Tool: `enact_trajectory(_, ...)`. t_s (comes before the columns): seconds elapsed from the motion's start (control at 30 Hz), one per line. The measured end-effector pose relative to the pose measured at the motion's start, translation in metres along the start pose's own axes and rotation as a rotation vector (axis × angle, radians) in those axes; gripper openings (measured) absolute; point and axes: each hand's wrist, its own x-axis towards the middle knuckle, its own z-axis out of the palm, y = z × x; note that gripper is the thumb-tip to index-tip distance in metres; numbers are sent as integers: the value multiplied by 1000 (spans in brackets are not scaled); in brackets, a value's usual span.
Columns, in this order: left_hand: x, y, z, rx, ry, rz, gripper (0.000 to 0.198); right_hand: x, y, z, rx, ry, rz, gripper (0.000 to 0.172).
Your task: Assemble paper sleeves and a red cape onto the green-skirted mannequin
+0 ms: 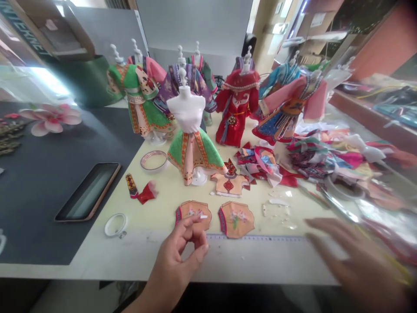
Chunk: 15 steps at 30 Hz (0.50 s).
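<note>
Orange cloth piece (193,214): lies flat near the table's front edge, just beyond my left fingertips; a small white strip sits on its right part.
Left hand (182,250): comes in over the front edge and stops just short of the orange cloth piece, at the ruler's left end.
Left grip: thumb and forefinger are pinched almost together and the other fingers are curled; I cannot tell if anything tiny sits between them.
Right hand (353,256): blurred, over the table's front right part, by the ruler's right end.
Right grip: fingers stretched and spread, holding nothing.
Second orange piece (236,218): flat, just right of the first, not touching it.
Ruler (260,238): lies along the front edge, just in front of both pieces.
Small jacket (229,182): flat, just beyond the two pieces.
White mannequin (186,111): upright mid-table, wearing a green and orange skirt.
Dressed mannequins (237,102): in a row along the far edge.
Scrap heap (312,156): piled toward the right edge.
Phone (87,191): face up on the dark mat (39,182) at the left edge.
Tape ring (115,225): near the front edge, well left of my left hand.
</note>
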Motion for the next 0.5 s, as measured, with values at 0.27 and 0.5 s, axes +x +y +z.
enact_trajectory(0.27,-11,-1,14,74,-87,80,37,21,-146,57,585,-149,-170,19)
enact_trajectory(0.5,-12,-2,14,172,-85,224,30,19,-158,62,640,-118,-158,14)
